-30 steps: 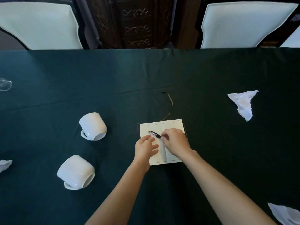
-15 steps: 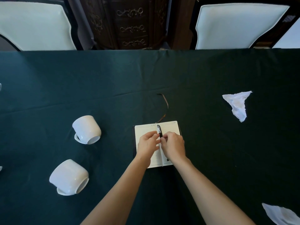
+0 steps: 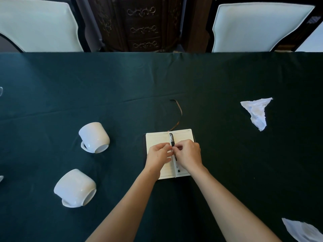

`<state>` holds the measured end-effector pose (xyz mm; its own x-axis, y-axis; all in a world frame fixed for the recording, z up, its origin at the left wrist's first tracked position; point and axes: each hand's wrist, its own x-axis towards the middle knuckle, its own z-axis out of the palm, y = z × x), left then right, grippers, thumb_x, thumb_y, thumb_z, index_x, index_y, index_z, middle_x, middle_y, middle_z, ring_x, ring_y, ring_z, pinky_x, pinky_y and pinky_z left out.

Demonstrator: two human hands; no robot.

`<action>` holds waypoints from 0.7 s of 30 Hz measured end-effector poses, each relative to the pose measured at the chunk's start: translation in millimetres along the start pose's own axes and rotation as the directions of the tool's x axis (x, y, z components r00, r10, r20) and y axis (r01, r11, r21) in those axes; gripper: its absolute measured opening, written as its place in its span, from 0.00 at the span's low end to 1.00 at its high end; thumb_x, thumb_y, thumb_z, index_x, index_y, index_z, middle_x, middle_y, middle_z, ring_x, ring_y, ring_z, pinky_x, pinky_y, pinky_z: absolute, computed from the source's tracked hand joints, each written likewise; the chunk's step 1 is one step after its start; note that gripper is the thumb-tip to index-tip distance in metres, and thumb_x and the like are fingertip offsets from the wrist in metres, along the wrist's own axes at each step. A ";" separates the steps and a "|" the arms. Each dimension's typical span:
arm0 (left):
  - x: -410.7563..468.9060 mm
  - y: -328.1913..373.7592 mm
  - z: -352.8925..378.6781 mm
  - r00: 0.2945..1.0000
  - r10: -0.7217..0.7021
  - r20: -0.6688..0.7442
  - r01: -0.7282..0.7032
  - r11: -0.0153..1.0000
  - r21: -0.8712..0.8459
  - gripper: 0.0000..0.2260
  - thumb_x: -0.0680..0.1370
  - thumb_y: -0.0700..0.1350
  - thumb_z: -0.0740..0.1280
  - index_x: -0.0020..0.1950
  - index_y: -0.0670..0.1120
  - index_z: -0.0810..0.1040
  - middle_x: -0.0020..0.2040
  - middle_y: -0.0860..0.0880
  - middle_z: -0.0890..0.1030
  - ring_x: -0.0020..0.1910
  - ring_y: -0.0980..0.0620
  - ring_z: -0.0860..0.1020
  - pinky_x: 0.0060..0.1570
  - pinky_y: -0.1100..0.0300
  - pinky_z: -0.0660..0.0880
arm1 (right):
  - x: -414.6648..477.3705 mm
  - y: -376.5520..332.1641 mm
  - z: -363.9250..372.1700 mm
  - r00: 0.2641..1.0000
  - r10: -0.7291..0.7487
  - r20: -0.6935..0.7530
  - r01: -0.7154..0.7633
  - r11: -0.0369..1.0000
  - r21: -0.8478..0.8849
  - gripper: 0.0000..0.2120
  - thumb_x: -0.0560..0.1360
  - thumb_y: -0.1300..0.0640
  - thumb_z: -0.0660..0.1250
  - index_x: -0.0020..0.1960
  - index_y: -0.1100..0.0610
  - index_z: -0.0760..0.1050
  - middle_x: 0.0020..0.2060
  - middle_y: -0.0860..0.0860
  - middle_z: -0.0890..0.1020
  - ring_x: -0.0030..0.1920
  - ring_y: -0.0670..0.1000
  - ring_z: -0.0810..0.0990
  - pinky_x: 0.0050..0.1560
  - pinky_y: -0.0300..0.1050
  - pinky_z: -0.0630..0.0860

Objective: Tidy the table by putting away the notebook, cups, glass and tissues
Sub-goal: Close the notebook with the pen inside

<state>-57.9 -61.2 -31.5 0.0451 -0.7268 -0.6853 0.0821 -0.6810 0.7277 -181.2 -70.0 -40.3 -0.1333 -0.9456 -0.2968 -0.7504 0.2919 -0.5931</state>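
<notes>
An open notebook (image 3: 155,138) lies on the dark green tablecloth (image 3: 157,75), its brown ribbon (image 3: 179,114) curling away beyond it. A black pen (image 3: 172,139) lies along the notebook's centre fold. My left hand (image 3: 159,155) and my right hand (image 3: 188,154) rest on the pages, fingertips pinching the pen from both sides. Two white cups lie on their sides at the left, one farther (image 3: 93,137), one nearer (image 3: 75,188). A crumpled tissue (image 3: 257,111) lies at the right, another tissue (image 3: 302,231) at the bottom right. The rim of a glass (image 3: 0,91) shows at the left edge.
Two white upholstered chairs (image 3: 38,27) (image 3: 258,27) stand behind the table's far edge, with a dark carved cabinet (image 3: 143,25) between them. A scrap of white (image 3: 0,179) peeks in at the left edge.
The pen has swung from lying slantwise on the left page to lying straight along the centre fold. Both hands have closed in on it from either side.
</notes>
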 end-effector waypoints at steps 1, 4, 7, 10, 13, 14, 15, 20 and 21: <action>0.4 -0.9 -0.7 1.000 0.000 -0.010 0.000 1.000 -0.002 0.09 0.84 0.42 0.65 0.63 0.44 0.81 0.55 0.47 0.86 0.56 0.49 0.86 0.54 0.56 0.81 | -0.6 -0.1 -0.4 1.000 -0.004 0.006 0.004 1.000 0.004 0.09 0.78 0.54 0.70 0.45 0.54 0.89 0.38 0.51 0.88 0.42 0.52 0.84 0.45 0.47 0.81; 0.5 -2.5 -2.5 1.000 0.003 -0.023 -0.003 1.000 0.009 0.11 0.84 0.42 0.65 0.65 0.43 0.81 0.58 0.46 0.87 0.57 0.47 0.86 0.56 0.55 0.81 | -1.8 -0.2 -0.9 1.000 0.003 0.016 -0.003 1.000 0.029 0.08 0.78 0.55 0.71 0.46 0.54 0.89 0.39 0.51 0.88 0.43 0.51 0.84 0.44 0.44 0.79; 0.9 -4.6 -3.8 1.000 0.000 -0.025 0.000 1.000 0.008 0.13 0.84 0.43 0.66 0.67 0.42 0.81 0.59 0.45 0.87 0.56 0.47 0.87 0.58 0.53 0.82 | -2.0 0.6 -0.6 1.000 -0.007 0.024 0.007 1.000 0.019 0.09 0.78 0.54 0.70 0.44 0.54 0.89 0.37 0.50 0.88 0.41 0.51 0.84 0.40 0.41 0.75; 0.0 -5.7 -4.5 1.000 -0.004 -0.028 0.004 1.000 0.001 0.13 0.83 0.43 0.67 0.66 0.42 0.81 0.61 0.46 0.86 0.56 0.47 0.87 0.57 0.54 0.82 | -1.7 1.7 -0.6 1.000 -0.012 0.025 0.012 1.000 0.006 0.10 0.79 0.54 0.69 0.44 0.53 0.89 0.37 0.50 0.88 0.42 0.52 0.84 0.43 0.44 0.78; -1.1 -5.5 -8.5 0.999 0.002 -0.038 -0.002 1.000 0.002 0.09 0.83 0.44 0.67 0.63 0.46 0.81 0.63 0.46 0.84 0.55 0.47 0.86 0.56 0.55 0.82 | -1.0 4.7 -3.3 1.000 -0.004 -0.010 0.004 1.000 0.019 0.11 0.79 0.54 0.69 0.43 0.54 0.89 0.37 0.49 0.88 0.43 0.53 0.84 0.46 0.44 0.77; -1.3 -5.8 -12.0 0.999 0.005 -0.049 -0.005 1.000 0.007 0.10 0.83 0.44 0.67 0.64 0.45 0.81 0.63 0.46 0.84 0.54 0.47 0.86 0.55 0.55 0.82 | -0.9 7.0 -5.2 1.000 0.002 -0.021 -0.001 1.000 0.025 0.10 0.79 0.54 0.70 0.44 0.54 0.89 0.39 0.49 0.89 0.45 0.53 0.84 0.48 0.44 0.78; -1.5 -6.3 -16.4 0.998 0.009 -0.063 -0.009 1.000 0.010 0.12 0.83 0.44 0.67 0.66 0.44 0.81 0.63 0.47 0.84 0.53 0.48 0.86 0.55 0.56 0.82 | -1.0 9.4 -7.5 0.999 0.015 -0.030 -0.014 0.999 0.032 0.09 0.79 0.55 0.70 0.45 0.55 0.88 0.40 0.49 0.89 0.46 0.52 0.84 0.49 0.44 0.78; -3.5 -13.7 -50.3 0.972 0.077 -0.222 -0.060 0.995 0.083 0.14 0.82 0.43 0.68 0.67 0.43 0.82 0.57 0.48 0.85 0.50 0.50 0.85 0.55 0.54 0.83 | -0.9 28.6 -18.4 0.992 0.094 -0.083 -0.088 0.994 0.066 0.09 0.78 0.53 0.72 0.54 0.57 0.86 0.48 0.50 0.88 0.52 0.51 0.85 0.53 0.44 0.79; -3.6 -16.0 -57.3 0.960 0.086 -0.265 -0.060 0.993 0.103 0.13 0.83 0.43 0.67 0.67 0.44 0.82 0.57 0.48 0.85 0.51 0.50 0.84 0.58 0.51 0.83 | -0.5 32.8 -19.1 0.989 0.109 -0.097 -0.103 0.992 0.066 0.11 0.78 0.53 0.72 0.58 0.57 0.84 0.51 0.51 0.87 0.53 0.52 0.84 0.55 0.46 0.79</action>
<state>-2.4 -42.6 -42.4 0.3139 -0.7330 -0.6035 -0.0239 -0.6415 0.7668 -218.2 -62.7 -45.3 -0.2766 -0.9176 -0.2854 -0.6881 0.3964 -0.6078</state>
